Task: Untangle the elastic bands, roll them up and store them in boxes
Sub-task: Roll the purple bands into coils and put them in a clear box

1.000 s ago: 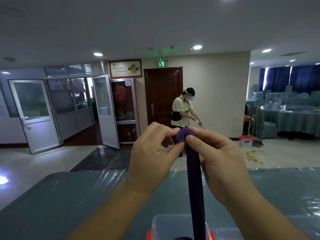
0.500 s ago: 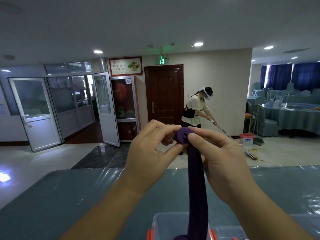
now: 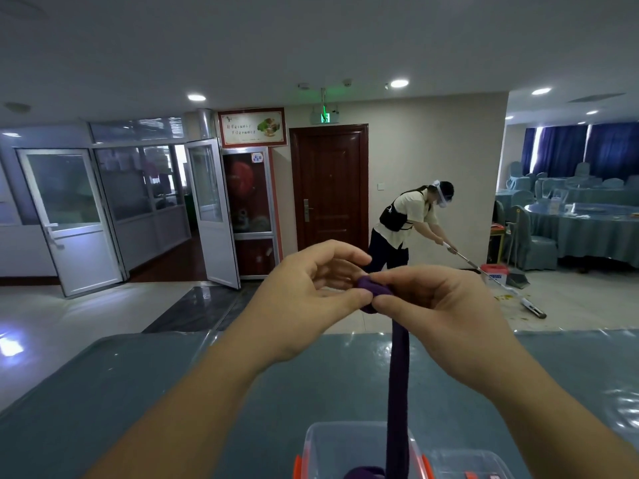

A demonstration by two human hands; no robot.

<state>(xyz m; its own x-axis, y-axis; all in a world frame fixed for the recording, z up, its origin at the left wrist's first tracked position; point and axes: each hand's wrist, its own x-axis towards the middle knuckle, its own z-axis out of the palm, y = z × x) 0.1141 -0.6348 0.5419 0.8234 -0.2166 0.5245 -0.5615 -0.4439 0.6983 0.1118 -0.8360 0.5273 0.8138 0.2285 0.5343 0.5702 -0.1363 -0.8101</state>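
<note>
A purple elastic band [image 3: 398, 382] hangs straight down from a small rolled coil held up in front of me at chest height. My left hand [image 3: 304, 302] presses its thumb against the coil's left side, its fingers arched over the top. My right hand [image 3: 439, 312] pinches the coil from the right between thumb and forefinger. The band's lower end drops into a clear plastic box [image 3: 332, 447] with orange clips at the bottom edge, where a purple lump lies. Most of the coil is hidden by my fingers.
The box stands on a table [image 3: 138, 392] covered with blue-grey cloth under clear plastic. A second clear box [image 3: 473, 464] sits to its right. Beyond the table a person [image 3: 404, 223] sweeps the floor near a brown door; round dining tables stand at the far right.
The coil sits a little lower between my fingers and my left fingers have lifted and spread above it. The sweeping person has moved to the right.
</note>
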